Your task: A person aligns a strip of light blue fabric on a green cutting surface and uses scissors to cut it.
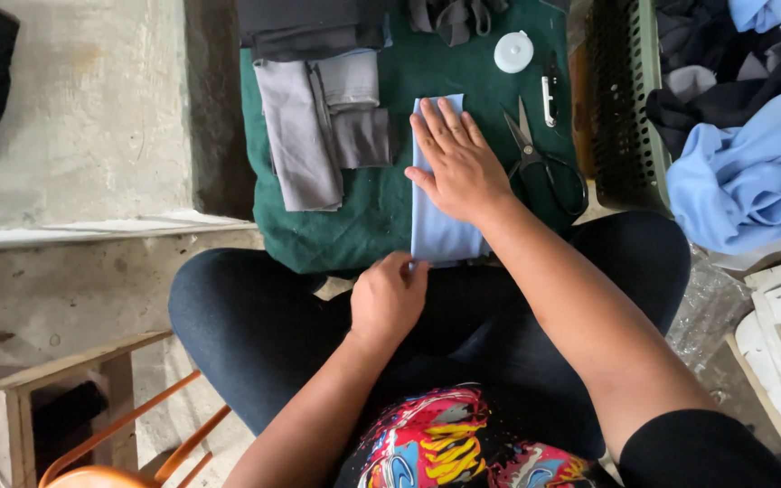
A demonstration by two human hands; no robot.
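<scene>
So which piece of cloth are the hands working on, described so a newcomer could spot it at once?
Start at the dark green cloth spread on the floor in front of the seated person's knees. Near its right half lies a narrow, folded light blue fabric strip, with the right hand flat on it and the left hand pinching its near end. The folded pieces to its left are grey; it alone is pale blue.

Green cloth [363, 217] under blue fabric strip [440, 230], grey pieces [305, 136], scissors [540, 158], white disc [513, 51].
</scene>
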